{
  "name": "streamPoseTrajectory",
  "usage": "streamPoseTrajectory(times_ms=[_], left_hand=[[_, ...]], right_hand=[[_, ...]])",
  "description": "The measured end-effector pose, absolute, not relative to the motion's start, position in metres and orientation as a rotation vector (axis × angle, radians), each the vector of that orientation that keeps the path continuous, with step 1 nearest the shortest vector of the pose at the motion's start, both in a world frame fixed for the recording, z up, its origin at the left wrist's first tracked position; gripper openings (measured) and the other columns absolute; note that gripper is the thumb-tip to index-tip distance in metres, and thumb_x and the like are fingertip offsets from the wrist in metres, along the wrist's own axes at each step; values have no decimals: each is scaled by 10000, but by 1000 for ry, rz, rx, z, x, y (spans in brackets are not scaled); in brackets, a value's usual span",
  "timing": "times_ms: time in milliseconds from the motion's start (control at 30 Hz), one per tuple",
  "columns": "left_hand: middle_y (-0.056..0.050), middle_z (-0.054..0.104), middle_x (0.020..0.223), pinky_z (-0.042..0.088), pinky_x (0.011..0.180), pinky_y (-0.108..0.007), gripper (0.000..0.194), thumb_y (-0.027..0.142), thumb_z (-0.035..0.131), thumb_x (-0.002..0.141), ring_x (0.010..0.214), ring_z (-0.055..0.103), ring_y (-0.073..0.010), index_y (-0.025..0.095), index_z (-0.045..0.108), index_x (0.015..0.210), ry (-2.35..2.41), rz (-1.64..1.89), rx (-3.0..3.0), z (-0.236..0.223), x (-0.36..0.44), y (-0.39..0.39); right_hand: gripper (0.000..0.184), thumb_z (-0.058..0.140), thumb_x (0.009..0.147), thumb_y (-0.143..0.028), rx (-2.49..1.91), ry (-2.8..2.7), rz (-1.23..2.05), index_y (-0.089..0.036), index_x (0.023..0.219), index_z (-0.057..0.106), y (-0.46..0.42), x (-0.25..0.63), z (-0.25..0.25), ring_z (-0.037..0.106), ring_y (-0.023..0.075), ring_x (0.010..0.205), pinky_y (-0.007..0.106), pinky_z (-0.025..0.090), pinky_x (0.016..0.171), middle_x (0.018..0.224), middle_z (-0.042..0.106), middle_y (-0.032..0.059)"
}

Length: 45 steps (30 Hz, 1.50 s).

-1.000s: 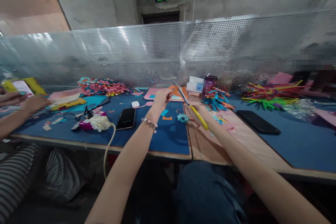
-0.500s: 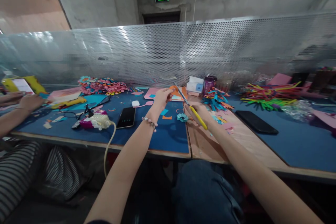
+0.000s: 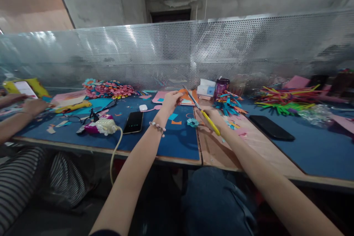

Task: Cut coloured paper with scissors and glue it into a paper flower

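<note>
Yellow-handled scissors (image 3: 209, 122) are gripped in my right hand (image 3: 213, 115), over the seam between the blue mat and the bare wood. Their blades slant up and left, close to the fingertips of my left hand (image 3: 173, 100). That hand is pinched closed at an edge of orange paper (image 3: 183, 91); the exact grip is partly hidden by the fingers. Behind lie more orange and pink sheets (image 3: 159, 97). Below the hands, a light-blue paper flower (image 3: 192, 122) rests near the mat's edge, with a small orange scrap (image 3: 176, 122) and a blue scrap (image 3: 173, 116) to its left.
A phone (image 3: 133, 122) and power strip (image 3: 101, 125) lie left; a black phone (image 3: 271, 127) lies right. Paper-flower piles (image 3: 107, 90), a tissue pack (image 3: 207, 87) and a purple cup (image 3: 222, 86) stand before the perforated metal screen (image 3: 166, 51). Another person's hands (image 3: 34, 107) hold a phone.
The view has shifted very slightly. My hands and the scissors keep nearly the same pose, with the blades still beside my left fingertips.
</note>
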<state>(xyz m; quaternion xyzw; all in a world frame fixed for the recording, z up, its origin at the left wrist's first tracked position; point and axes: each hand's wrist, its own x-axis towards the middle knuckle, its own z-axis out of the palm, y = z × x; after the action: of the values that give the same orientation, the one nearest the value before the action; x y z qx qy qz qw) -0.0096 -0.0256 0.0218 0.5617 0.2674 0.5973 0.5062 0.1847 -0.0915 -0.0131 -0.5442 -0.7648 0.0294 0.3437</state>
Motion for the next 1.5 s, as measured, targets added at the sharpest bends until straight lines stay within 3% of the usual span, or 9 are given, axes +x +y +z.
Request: streamPoseTrajectory(times_ms=[567, 767, 933, 1100, 1500], left_hand=[[33, 423, 559, 219, 391, -163, 113, 154, 633, 709, 452, 440, -39, 142, 525, 678, 685, 1358, 1342, 30, -17, -30], [63, 347, 525, 150, 382, -175, 104, 161, 643, 708, 403, 315, -17, 139, 542, 694, 670, 1332, 1389, 29, -20, -27], [67, 325, 515, 150, 387, -180, 148, 176, 671, 709, 401, 330, -23, 147, 529, 681, 676, 1333, 1371, 31, -20, -31], [51, 381, 521, 182, 397, -182, 143, 178, 676, 722, 410, 355, -26, 146, 541, 684, 729, 1346, 1375, 32, -21, -34], [17, 460, 603, 181, 386, -178, 76, 190, 656, 722, 425, 379, -24, 146, 596, 736, 725, 1380, 1395, 27, -24, -22]], right_hand=[[609, 311, 837, -648, -1402, -2043, 95, -161, 549, 536, -85, 194, -18, 472, 127, 480, 237, 301, 483, 490, 550, 41], [592, 311, 866, -603, -1409, -2082, 19, -157, 552, 541, -86, 193, -18, 458, 119, 479, 240, 290, 492, 509, 554, 41], [576, 325, 858, -605, -1414, -2074, 22, -166, 550, 533, -86, 194, -19, 464, 124, 462, 240, 296, 476, 483, 525, 31], [583, 319, 841, -638, -1476, -2048, 169, -168, 574, 536, -88, 194, -18, 432, 114, 389, 240, 266, 422, 465, 506, 20], [584, 308, 856, -599, -1480, -2113, 73, -167, 540, 540, -89, 194, -14, 446, 124, 452, 252, 272, 487, 481, 523, 37]])
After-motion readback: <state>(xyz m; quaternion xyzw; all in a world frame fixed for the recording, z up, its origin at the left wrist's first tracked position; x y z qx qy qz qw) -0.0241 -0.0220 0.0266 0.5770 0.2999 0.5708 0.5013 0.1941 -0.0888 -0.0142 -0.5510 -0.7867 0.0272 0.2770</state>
